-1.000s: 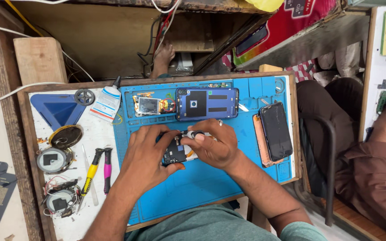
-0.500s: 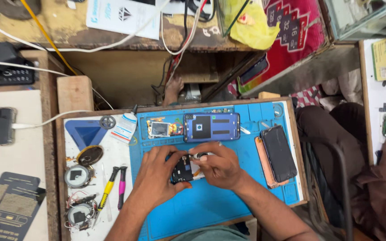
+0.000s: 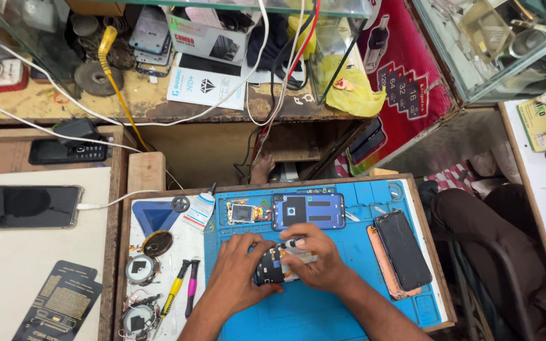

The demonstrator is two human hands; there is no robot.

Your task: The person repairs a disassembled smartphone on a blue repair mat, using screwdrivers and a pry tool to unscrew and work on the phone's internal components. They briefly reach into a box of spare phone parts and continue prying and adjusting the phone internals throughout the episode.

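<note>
I am watching both hands working near the middle of the blue mat (image 3: 349, 309) on the desk. My left hand (image 3: 238, 278) is cupping an opened phone (image 3: 272, 265), fingers curled around its dark edge; its insides are showing, dark parts and pale metal. My right hand (image 3: 314, 259) is pressing on the phone, fingers bunched and pinching a small dark tool (image 3: 291, 243) at its top. Along the mat's far edge a blue phone back (image 3: 308, 211) is lying beside a small circuit board (image 3: 244, 213). A glass cabinet (image 3: 507, 44) at the far right is holding small items I cannot make out.
</note>
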